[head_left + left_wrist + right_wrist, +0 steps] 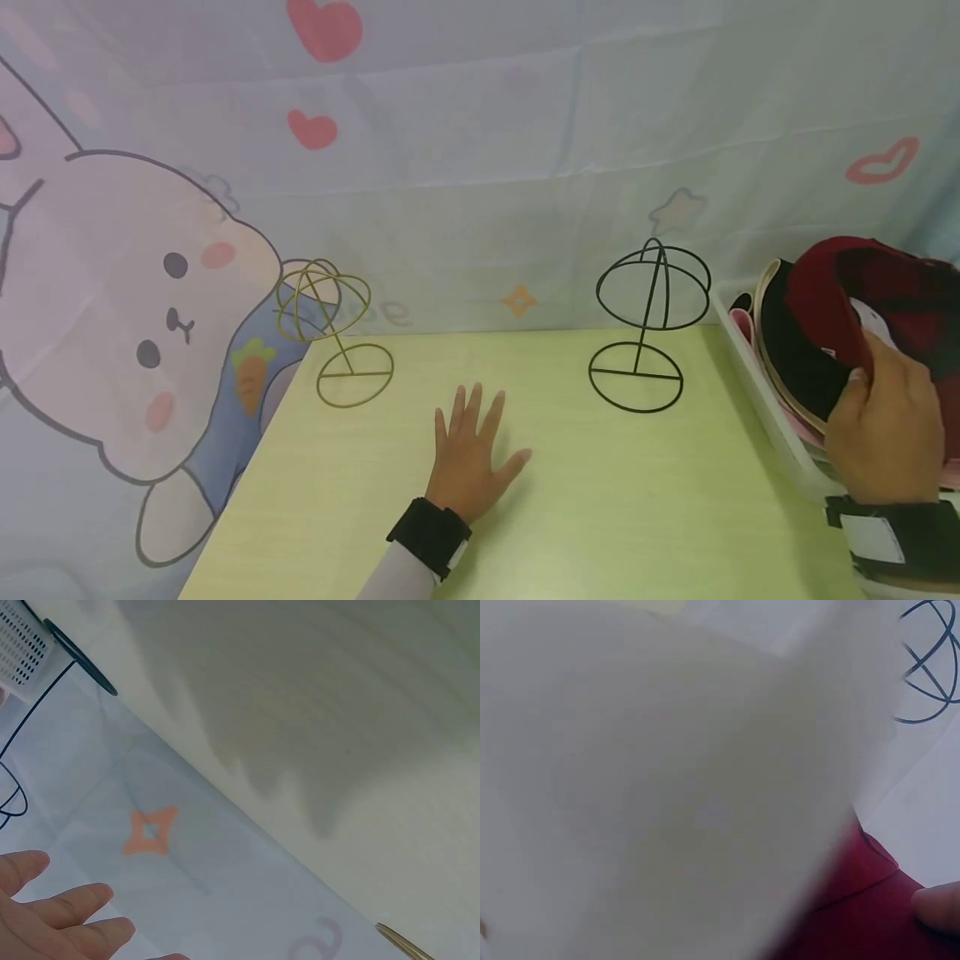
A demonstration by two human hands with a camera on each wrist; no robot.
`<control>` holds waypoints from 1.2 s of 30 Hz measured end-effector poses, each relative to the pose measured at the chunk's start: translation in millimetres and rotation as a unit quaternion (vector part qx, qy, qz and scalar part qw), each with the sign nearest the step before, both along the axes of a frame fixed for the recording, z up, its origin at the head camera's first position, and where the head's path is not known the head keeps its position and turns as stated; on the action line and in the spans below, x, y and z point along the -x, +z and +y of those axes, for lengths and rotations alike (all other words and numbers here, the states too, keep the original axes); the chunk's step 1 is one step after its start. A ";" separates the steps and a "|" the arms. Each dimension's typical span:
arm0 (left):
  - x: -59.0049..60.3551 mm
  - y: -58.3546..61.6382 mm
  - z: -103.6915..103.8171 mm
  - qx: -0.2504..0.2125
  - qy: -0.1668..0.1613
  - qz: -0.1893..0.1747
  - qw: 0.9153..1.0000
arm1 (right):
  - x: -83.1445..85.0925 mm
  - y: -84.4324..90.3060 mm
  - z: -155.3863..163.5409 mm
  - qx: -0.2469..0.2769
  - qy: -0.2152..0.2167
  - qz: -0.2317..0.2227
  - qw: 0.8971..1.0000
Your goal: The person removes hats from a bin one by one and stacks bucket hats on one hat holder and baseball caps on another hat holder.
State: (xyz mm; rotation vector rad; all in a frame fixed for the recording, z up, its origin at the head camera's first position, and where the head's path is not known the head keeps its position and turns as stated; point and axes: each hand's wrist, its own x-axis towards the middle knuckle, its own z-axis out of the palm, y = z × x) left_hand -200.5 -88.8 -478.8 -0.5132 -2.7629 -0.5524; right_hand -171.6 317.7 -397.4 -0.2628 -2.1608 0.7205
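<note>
My left hand [468, 458] lies flat on the pale green table [600, 517], fingers spread and straight, holding nothing; its fingertips [67, 907] show in the left wrist view. My right hand [885, 425] grips the dark red cap [862, 300] at the right, thumb on its edge. That cap sits atop a stack of caps in a white bin [772, 408]. In the right wrist view the red cap [862, 915] and one fingertip [937, 907] show behind a blurred white wall. A black wire hat stand [648, 325] and a gold wire hat stand [333, 333] are upright at the table's back.
A printed cloth backdrop [480, 167] with a rabbit, hearts and stars hangs right behind the table. The table's left edge runs diagonally down from the gold stand. The bin fills the right edge.
</note>
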 end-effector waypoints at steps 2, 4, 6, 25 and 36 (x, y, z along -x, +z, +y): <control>0.0 -0.2 0.3 0.000 0.000 0.001 1.000 | -1.3 1.5 -1.4 -0.001 -0.002 0.000 1.000; -0.5 -0.1 0.6 0.000 0.000 0.001 1.000 | -2.7 3.0 -3.3 0.003 -0.007 -0.005 1.000; -0.8 -0.2 0.8 -0.001 0.000 0.002 1.000 | -3.9 5.0 -5.1 0.009 -0.010 -0.008 1.000; 0.1 -2.5 1.4 0.008 -0.002 0.004 1.000 | -12.8 15.6 -20.5 0.042 -0.007 0.019 0.999; -1.8 0.4 3.0 0.008 -0.001 -0.012 1.000 | -16.9 21.0 -32.4 0.064 -0.011 0.046 0.997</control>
